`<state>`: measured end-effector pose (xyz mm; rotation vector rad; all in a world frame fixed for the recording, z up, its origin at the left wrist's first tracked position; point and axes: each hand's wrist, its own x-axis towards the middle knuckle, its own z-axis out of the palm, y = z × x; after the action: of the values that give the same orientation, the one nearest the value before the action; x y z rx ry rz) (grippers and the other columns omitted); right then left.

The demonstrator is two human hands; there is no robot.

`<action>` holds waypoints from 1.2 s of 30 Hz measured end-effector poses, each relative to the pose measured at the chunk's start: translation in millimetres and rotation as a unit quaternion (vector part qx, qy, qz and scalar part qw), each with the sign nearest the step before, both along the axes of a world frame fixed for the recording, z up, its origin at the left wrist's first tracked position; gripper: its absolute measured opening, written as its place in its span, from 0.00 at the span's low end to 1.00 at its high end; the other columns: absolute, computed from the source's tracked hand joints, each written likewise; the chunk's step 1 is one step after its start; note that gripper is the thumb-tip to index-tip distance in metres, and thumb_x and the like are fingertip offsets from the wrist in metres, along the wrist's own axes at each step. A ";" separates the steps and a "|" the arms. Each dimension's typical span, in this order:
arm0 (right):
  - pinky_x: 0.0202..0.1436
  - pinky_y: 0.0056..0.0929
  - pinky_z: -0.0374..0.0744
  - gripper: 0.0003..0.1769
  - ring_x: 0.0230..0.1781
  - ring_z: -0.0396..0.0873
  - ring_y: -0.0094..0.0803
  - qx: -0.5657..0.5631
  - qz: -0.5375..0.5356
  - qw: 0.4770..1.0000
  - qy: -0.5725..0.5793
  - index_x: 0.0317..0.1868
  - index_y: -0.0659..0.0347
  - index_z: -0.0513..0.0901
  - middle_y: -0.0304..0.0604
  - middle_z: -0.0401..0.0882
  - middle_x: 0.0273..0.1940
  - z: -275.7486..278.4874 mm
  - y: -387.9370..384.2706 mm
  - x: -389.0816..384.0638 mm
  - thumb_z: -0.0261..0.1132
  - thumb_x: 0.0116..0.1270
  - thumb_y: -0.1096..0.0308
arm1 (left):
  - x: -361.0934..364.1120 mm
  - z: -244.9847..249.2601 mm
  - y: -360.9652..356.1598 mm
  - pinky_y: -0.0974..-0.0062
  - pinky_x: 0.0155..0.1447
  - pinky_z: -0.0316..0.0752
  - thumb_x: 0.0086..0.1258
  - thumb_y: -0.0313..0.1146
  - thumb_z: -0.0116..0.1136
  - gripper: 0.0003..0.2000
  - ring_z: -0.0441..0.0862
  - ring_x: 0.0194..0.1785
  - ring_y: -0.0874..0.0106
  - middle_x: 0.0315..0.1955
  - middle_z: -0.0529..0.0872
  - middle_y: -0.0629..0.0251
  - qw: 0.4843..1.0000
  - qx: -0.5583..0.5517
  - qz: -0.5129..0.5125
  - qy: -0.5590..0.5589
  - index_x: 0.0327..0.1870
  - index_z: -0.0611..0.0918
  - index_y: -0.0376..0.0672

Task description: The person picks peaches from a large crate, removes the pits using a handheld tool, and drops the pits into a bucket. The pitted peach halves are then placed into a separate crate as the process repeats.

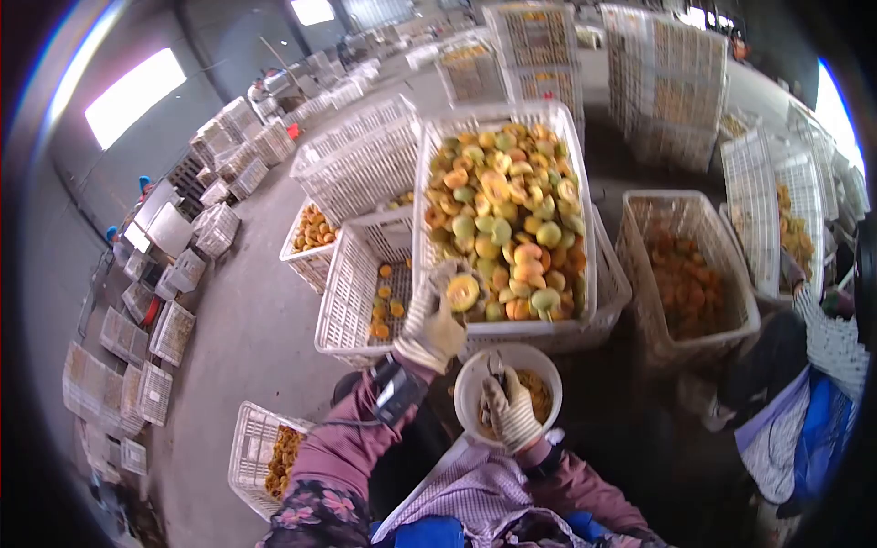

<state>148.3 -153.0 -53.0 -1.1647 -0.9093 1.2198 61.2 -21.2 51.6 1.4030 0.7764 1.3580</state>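
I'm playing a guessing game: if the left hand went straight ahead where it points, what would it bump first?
The left hand would likely meet heaped fruit in the big crate, though the hand's height is unclear.

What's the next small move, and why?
Probably raise the right hand to bring its small tool to the cut fruit: the left hand holds that fruit cut face up, while the tool is down at the bucket. The fruit's centre is too blurred to judge.
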 end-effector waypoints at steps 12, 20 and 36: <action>0.36 0.24 0.75 0.15 0.30 0.74 0.29 -0.035 0.003 0.981 -0.192 0.52 0.66 0.71 0.43 0.78 0.35 -6.2 4.9 9.6 0.52 0.69 0.66 | 13.7 -87.0 -67.8 0.76 0.44 0.75 0.76 0.41 0.41 0.13 0.79 0.39 0.72 0.35 0.79 0.63 0.954 -0.269 -0.052 -0.126 0.43 0.74 0.40; 0.30 0.25 0.74 0.12 0.26 0.73 0.29 -0.121 0.044 0.983 0.133 0.48 0.63 0.72 0.42 0.76 0.30 0.0 0.4 -7.3 0.51 0.71 0.64 | -3.2 -100.8 -59.8 0.78 0.47 0.72 0.75 0.40 0.44 0.12 0.75 0.40 0.75 0.38 0.77 0.66 0.979 -0.185 -0.080 -0.016 0.46 0.73 0.42; 0.31 0.29 0.74 0.16 0.28 0.74 0.29 -0.104 0.045 0.993 -0.012 0.47 0.64 0.71 0.43 0.77 0.31 -29.9 -2.5 -11.1 0.52 0.71 0.59 | 1.2 -106.3 -72.4 0.79 0.47 0.70 0.78 0.41 0.36 0.14 0.73 0.39 0.77 0.37 0.76 0.65 0.994 -0.097 -0.053 0.020 0.43 0.72 0.40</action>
<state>137.2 -155.5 -82.9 -1.3171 -0.8750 1.4033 62.4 -93.6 -54.7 1.3032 0.8249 1.1442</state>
